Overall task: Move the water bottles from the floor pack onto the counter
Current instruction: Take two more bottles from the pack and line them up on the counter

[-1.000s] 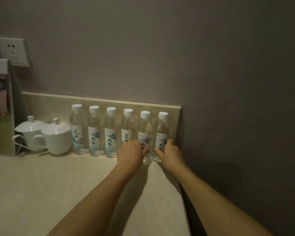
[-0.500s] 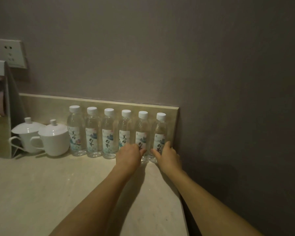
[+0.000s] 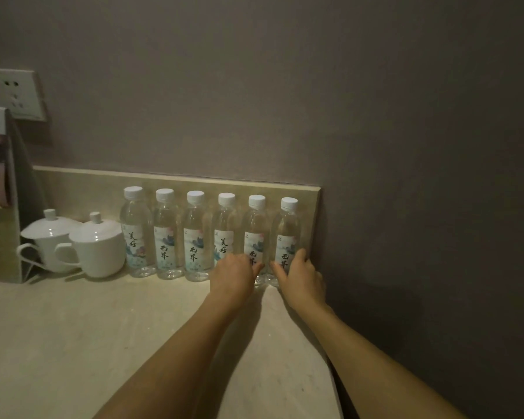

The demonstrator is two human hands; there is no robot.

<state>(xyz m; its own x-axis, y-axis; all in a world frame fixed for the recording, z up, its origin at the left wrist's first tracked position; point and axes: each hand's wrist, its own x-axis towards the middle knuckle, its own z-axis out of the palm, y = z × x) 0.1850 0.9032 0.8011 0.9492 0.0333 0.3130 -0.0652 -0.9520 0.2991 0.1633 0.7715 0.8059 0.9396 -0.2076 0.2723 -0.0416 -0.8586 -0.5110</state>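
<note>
A: Comparing with a second ago, we see little movement: both hands sit low on the last two bottles just as they did, and the whole view has merely drifted a touch. The labels on those two bottles have turned, though, so we have been twisting them to face forward.

B: So what do our grips hold now?

A: Our left hand (image 3: 233,275) curls round the foot of the fifth clear plastic water bottle with a white cap (image 3: 256,237), thumb reaching toward the right. Our right hand (image 3: 300,275) wraps the sixth clear white-capped bottle (image 3: 288,237), thumb on the label front, fingers round the far side. Both grips are clenched on their bottles, neither released.

B: And the other bottles?

A: The four matching clear bottles (image 3: 180,234) stand upright just left of our left grip, touching or nearly touching, all backed against the pale stone upstand (image 3: 82,189). All six rest on the pale beige table (image 3: 73,343). Further left of the grips sit two white lidded porcelain cups (image 3: 96,249).

B: Meaning for the task?

A: We judge the row complete at this end; the sixth bottle stands beside the table's right edge. Whether more remain in the floor pack we cannot tell, as it is out of view.
</note>
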